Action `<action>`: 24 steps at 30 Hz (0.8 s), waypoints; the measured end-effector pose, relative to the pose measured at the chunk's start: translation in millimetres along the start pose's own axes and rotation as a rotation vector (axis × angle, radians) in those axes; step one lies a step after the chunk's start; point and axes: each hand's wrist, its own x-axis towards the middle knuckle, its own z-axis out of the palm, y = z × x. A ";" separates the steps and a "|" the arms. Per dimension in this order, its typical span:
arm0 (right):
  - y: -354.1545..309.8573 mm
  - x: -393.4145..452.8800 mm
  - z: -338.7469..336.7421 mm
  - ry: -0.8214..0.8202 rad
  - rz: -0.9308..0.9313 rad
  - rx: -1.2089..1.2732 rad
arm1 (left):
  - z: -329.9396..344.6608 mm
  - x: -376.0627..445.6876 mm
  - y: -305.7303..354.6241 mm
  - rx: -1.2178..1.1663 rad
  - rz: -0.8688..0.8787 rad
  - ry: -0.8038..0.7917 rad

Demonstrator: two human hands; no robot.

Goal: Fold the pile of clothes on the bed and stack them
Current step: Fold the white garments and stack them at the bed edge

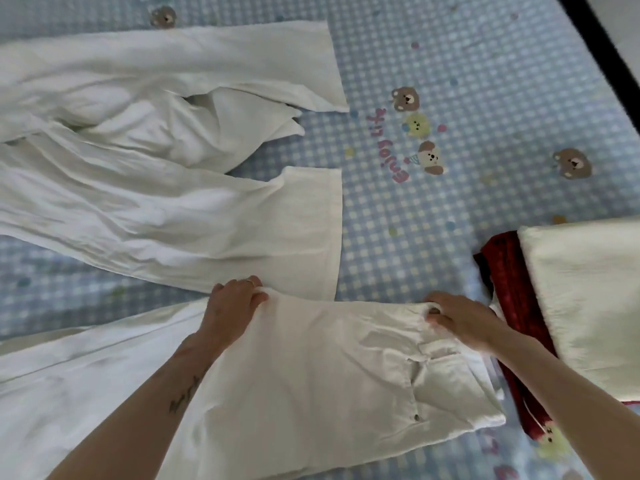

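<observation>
So this looks like the middle of folding a pair of white denim trousers with metal rivets and a front pocket (311, 368), laid flat across the near part of the bed, which has a blue gingham sheet with cartoon bears (450, 57). Both hands are clamped on the far edge of the trousers: the left hand (235, 303) has its fingers curled over the fabric edge, and the right hand (457, 320) pinches the waistband corner right by the button. The hands are well apart, one at each end of that top section. My guess is the next move is lifting that edge and bringing it over onto the legs, which run off to the left, keeping both corners level so it doesn't skew. Beyond them, another wrinkled white garment with wide legs or sleeves (156, 161) is still spread out unfolded, its hem almost touching the left hand, so it could get dragged along. On the right, a folded cream-white piece (581, 299) sits on top of a dark red patterned cloth (512, 289), which looks like the stack, just beside the right hand.
</observation>
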 end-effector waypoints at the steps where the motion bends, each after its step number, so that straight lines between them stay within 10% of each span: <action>1: 6.4 2.8 1.3 -0.016 -0.004 0.046 | 6.7 0.6 -3.2 -0.012 -0.008 0.021; 7: 7.4 1.5 -8.4 0.061 0.003 -0.004 | 11.9 6.9 -4.2 -0.006 0.016 0.043; 11: -62.2 -23.4 45.2 0.704 -0.015 -0.177 | 40.9 -42.8 33.1 -0.021 -0.115 0.374; 15: -137.0 -21.3 114.2 0.473 -0.430 -0.321 | 85.9 -105.9 48.6 -0.045 -0.037 0.169; 24: -132.9 -2.6 104.9 0.375 -0.384 -0.270 | 61.8 -208.6 -58.3 0.036 -0.233 0.076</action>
